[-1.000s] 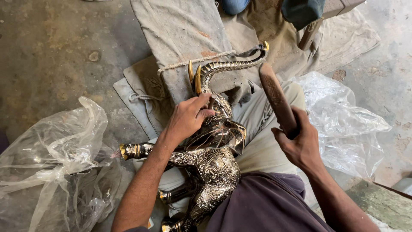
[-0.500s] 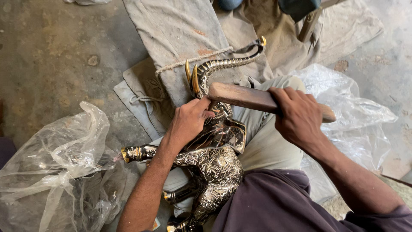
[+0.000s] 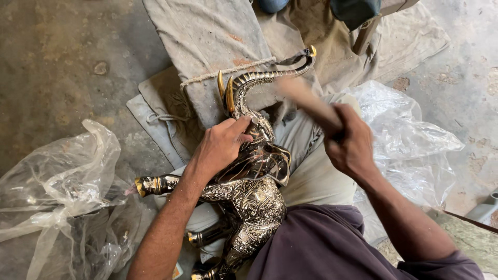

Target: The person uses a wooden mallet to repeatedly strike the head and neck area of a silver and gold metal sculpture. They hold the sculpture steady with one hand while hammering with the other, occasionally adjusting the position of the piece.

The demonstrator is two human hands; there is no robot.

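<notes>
Plainly the work in hand is tapping on the ornate silver-and-black metal elephant figurine with golden tusks (image 3: 249, 192), which lies on its side across the person's lap, trunk curling up over the grey cloth pad tied with rope (image 3: 207, 46). The left hand (image 3: 220, 148) presses down on the elephant's head just behind the tusks, fingers spread and gripping to pin it steady. The right hand (image 3: 350, 145) is clenched around a brown wooden stick (image 3: 306, 101), whose far end is smeared by motion just beside the trunk, so a stroke looks to be under way. Judging by this, the next blow calls for the head held firm and the stick brought down squarely near the trunk's base without glancing onto the thumb. Crumpled clear plastic sheets (image 3: 57, 192) lie on the concrete floor (image 3: 62, 57) to either side. Compared with half a second ago, the stick has swung from lying level across the trunk to angling up and away, while the left hand has kept its place
</notes>
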